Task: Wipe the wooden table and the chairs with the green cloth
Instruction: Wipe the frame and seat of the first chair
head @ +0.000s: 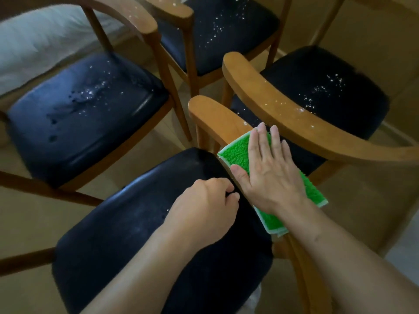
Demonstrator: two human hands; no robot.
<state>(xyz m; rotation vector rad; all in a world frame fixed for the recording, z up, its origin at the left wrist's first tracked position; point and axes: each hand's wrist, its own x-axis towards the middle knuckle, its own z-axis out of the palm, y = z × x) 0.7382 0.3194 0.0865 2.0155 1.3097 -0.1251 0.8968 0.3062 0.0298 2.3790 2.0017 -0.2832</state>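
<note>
Four dusty wooden chairs [86, 116] crowd tan floor [362, 200]

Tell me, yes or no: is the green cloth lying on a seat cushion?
No. The right hand presses the green cloth flat on the near chair's wooden backrest rail, beside the dark seat.

right hand [269, 171] flat, left hand [204, 207] curled

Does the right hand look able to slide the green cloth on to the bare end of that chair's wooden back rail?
Probably yes. The right hand lies flat on the green cloth on the rail, and nothing sits between the cloth and the rail's end.
</note>
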